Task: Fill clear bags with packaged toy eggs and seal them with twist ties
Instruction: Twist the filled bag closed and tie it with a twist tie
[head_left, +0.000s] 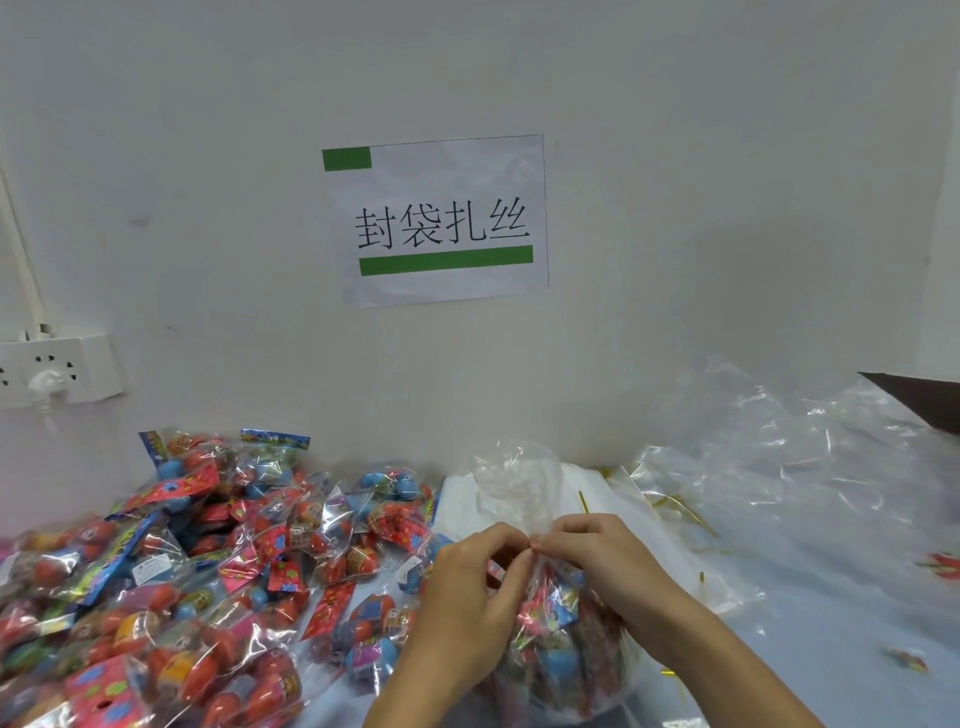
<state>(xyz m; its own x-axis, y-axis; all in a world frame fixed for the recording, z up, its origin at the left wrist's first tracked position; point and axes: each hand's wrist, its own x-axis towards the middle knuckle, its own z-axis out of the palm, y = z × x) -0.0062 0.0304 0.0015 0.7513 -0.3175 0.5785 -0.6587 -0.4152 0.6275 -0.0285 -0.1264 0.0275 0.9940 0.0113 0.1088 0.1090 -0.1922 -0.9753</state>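
A clear bag (566, 644) filled with packaged toy eggs stands on the table in front of me. Its gathered neck (519, 493) rises above my hands. My left hand (467, 597) and my right hand (602, 561) meet at the neck and pinch it with curled fingertips. Whether a twist tie sits between the fingers is hidden. A large heap of packaged toy eggs (171, 582) in red, blue and orange covers the table to the left. Loose gold twist ties (675, 506) lie to the right of the bag.
A pile of empty clear bags (789, 457) lies at the right against the wall. A paper sign (441, 221) hangs on the white wall ahead. A wall socket (57, 369) with a plug sits at the left. A dark object (924, 400) juts in at the far right.
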